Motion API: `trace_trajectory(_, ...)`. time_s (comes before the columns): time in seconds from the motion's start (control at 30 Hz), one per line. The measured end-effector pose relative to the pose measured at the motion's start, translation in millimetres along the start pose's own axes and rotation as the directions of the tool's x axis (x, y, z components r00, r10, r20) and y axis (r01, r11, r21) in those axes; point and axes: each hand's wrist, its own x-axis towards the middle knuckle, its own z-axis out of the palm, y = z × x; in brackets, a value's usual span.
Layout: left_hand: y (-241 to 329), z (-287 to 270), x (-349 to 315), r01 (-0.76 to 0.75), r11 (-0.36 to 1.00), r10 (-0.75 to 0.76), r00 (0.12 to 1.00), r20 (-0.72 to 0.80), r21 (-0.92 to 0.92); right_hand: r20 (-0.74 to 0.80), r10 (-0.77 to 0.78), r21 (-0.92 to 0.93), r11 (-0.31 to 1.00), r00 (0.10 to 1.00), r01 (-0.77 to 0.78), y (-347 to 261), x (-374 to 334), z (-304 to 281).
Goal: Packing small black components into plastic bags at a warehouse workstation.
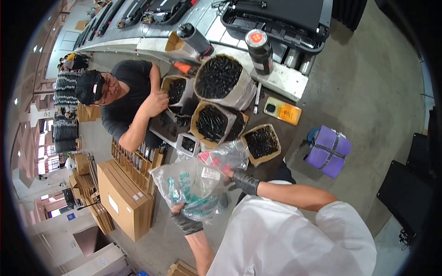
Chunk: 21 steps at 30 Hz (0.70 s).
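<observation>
A clear plastic bag (184, 179) with green and red printing hangs crumpled between my hands. Its lower edge is pinched by my left hand (186, 219), in a dark grey glove with bare fingertips. My right hand (244, 181), gloved the same way, grips the bag's right side; its fingertips partly disappear against the plastic. Just beyond the bag sit a small white box (188, 144) of dark parts and an open box (261, 143) full of small black parts. What the bag holds, if anything, I cannot make out.
A co-worker (131, 92) in black reaches into a box (176, 90) of black parts across the table. Larger boxes (220, 77) of black parts, a dark bottle (260, 53) and a yellow phone (282, 110) stand or lie nearby. Cartons (124, 200) are at left; a purple padded stool (329, 151) is at right.
</observation>
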Motion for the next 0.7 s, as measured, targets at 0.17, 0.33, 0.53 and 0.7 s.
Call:
trace_trajectory(0.17,-2.9,-21.4,5.3,0.026,0.998,-0.024,0.999,0.040,-0.052,-0.050,-0.137,-0.210,0.970,0.989,0.124,-0.4,-14.8,11.6)
trace_trajectory(0.33,0.4,-10.5,-6.1,0.009,0.996,-0.007,1.000,0.020,-0.085,0.079,-0.228,-0.458,0.856,0.970,0.238,3.6,-4.4,2.9)
trace_trajectory(0.53,-7.4,-38.2,2.6,-0.014,0.989,0.007,0.999,-0.044,-0.148,0.155,-0.208,-0.463,0.848,0.966,0.257,-6.9,-19.5,14.8)
trace_trajectory(0.7,-39.5,-90.5,6.8,-0.037,0.974,0.054,0.996,0.069,-0.222,0.320,-0.332,-0.703,0.545,0.887,0.457,-7.5,-21.0,18.1)
